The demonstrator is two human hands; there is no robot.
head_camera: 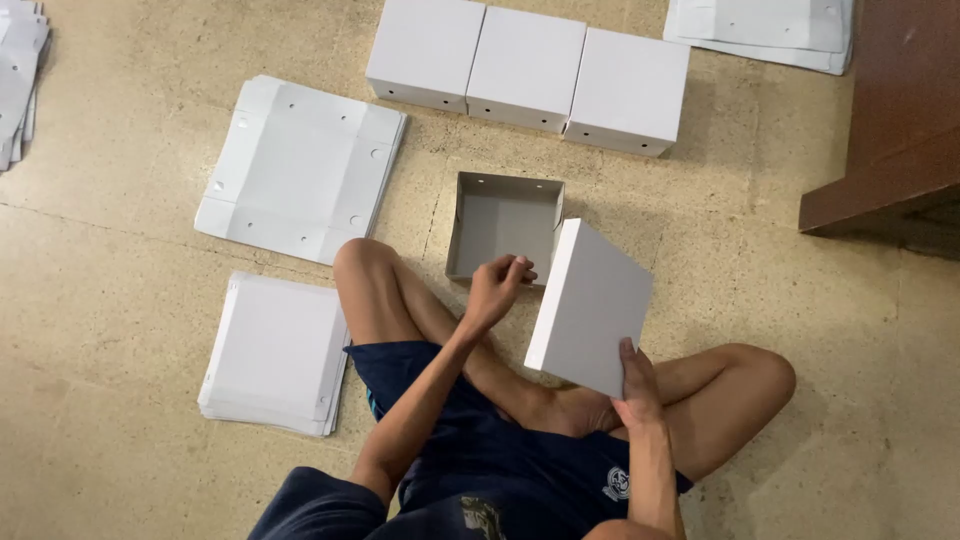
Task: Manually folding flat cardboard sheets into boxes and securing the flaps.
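I sit cross-legged on the floor. My right hand (636, 385) grips the lower corner of a white box lid (590, 305), holding it tilted above my lap. My left hand (497, 285) hovers with loosely curled fingers between the lid and an open white box base (505, 225), which lies on the floor just beyond my left knee. The left hand holds nothing that I can see. The lid's left edge partly covers the base's right wall.
Three closed white boxes (527, 70) stand in a row at the back. Flat cardboard blanks lie in stacks at the left (300, 165), near left (275, 355), far left edge (18, 75) and top right (765, 30). A dark wooden furniture corner (895, 120) juts in at the right.
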